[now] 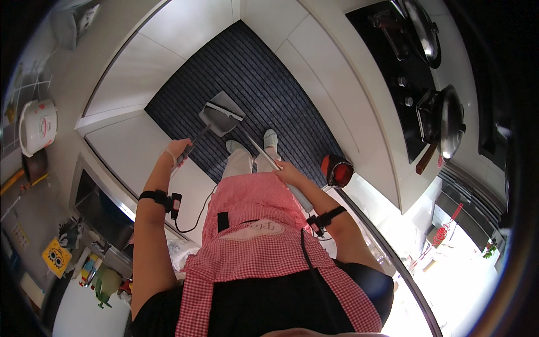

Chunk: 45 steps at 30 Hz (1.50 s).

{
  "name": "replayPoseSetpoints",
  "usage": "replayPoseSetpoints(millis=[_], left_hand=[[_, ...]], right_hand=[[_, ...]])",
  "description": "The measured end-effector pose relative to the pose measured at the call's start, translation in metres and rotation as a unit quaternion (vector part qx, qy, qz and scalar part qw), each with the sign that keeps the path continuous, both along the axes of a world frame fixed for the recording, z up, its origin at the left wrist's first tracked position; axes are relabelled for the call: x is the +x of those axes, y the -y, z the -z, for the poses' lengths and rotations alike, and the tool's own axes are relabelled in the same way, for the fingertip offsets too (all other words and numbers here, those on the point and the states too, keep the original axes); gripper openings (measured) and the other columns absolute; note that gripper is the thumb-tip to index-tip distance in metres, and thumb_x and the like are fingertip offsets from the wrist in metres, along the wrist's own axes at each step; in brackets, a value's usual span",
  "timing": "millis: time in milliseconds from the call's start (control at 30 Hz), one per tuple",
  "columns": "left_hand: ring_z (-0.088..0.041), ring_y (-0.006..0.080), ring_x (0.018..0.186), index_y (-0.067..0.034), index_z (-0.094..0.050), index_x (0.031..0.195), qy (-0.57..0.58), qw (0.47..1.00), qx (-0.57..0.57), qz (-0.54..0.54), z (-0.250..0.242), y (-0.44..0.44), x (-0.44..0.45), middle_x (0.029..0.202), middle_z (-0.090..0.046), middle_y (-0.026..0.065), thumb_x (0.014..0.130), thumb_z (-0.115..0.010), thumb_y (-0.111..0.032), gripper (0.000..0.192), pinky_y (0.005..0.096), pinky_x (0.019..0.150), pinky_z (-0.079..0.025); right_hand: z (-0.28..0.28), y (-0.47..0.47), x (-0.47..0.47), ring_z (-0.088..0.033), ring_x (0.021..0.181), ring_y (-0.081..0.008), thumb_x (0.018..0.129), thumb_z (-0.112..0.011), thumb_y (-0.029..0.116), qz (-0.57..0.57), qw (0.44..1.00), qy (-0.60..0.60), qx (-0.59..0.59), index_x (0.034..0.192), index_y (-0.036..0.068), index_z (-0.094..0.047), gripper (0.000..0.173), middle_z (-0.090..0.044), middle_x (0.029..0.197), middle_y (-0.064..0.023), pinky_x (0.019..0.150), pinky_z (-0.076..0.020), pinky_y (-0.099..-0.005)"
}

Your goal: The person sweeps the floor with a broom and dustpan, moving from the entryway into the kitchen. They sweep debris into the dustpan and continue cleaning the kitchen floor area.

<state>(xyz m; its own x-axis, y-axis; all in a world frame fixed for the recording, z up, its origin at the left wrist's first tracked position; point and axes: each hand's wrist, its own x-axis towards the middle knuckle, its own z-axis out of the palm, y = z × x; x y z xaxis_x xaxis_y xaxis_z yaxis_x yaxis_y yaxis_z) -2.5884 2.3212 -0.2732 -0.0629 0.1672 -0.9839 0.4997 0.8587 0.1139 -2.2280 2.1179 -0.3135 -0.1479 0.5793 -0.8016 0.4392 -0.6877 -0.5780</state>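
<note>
My left hand (181,148) is closed around the upper handle of a grey dustpan (221,125), whose pan is over the dark ribbed floor mat (252,71). In my right hand (288,172) is the metal pole of a broom or floor squeegee (224,111); its narrow head lies across the dustpan. The pole's grey grip runs back beneath my right forearm. Both of my feet, in pale slippers (270,138), are on the mat just behind the pan.
A red and black bin or bag (337,171) stands at the mat's right edge. White cabinets (328,84) border the mat. On the right, a black hob (396,76) holds lidded pans (451,124). A white rice cooker (38,126) is on the left counter.
</note>
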Motion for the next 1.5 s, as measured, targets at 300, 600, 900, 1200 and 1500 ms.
replayPoseSetpoints(millis=[300,600,900,1200,1500], left_hand=[[-0.039,0.0169,0.031,-0.005,-0.051,0.068,0.041,0.997,0.029,-0.061,0.000,0.014,-0.035,0.053,-0.048,0.0094,0.074,-0.054,-0.032,0.028,0.0318,0.030,-0.031],[-0.039,0.0159,0.031,-0.007,-0.050,0.065,0.035,0.993,0.038,-0.108,-0.005,-0.055,-0.044,0.052,-0.049,0.0079,0.075,-0.052,-0.036,0.031,0.0299,0.030,-0.031],[-0.038,0.0155,0.031,-0.009,-0.050,0.059,0.003,0.994,0.025,-0.104,0.006,-0.174,-0.009,0.049,-0.047,0.0069,0.073,-0.054,-0.035,0.030,0.0300,0.030,-0.030],[-0.039,0.0174,0.028,-0.008,-0.053,0.064,0.020,0.994,0.018,-0.104,0.004,-0.209,-0.027,0.049,-0.047,0.0085,0.074,-0.053,-0.031,0.025,0.0312,0.027,-0.030],[-0.041,0.0165,0.029,-0.005,-0.052,0.063,0.029,0.993,0.023,-0.108,-0.006,-0.212,-0.038,0.049,-0.048,0.0077,0.075,-0.052,-0.032,0.029,0.0297,0.028,-0.031]], right_hand=[[-0.045,-0.055,-0.004,-0.046,0.038,-0.0124,0.083,-0.052,0.013,0.125,0.991,0.039,0.005,0.124,0.003,-0.040,0.044,-0.050,0.059,-0.0059,0.034,-0.0385,-0.0277],[0.001,-0.192,-0.001,-0.045,0.040,-0.0141,0.081,-0.048,0.009,0.306,0.951,0.009,-0.046,0.087,0.005,-0.043,0.009,-0.044,0.057,-0.0048,0.033,-0.0369,-0.0310],[0.067,-0.235,-0.020,-0.050,0.041,-0.0179,0.079,-0.048,0.007,0.061,0.986,0.155,0.026,0.132,0.001,-0.027,0.057,-0.052,0.065,-0.0112,0.034,-0.0389,-0.0315],[-0.019,-0.245,0.051,-0.043,0.035,-0.0135,0.082,-0.052,0.010,0.000,0.998,-0.008,-0.059,0.135,0.001,-0.025,0.060,-0.042,0.050,-0.0047,0.031,-0.0344,-0.0287],[-0.015,-0.309,0.025,-0.044,0.036,-0.0129,0.084,-0.046,0.009,0.163,0.983,0.061,-0.058,0.133,0.002,-0.025,0.054,-0.044,0.052,-0.0051,0.030,-0.0356,-0.0292]])
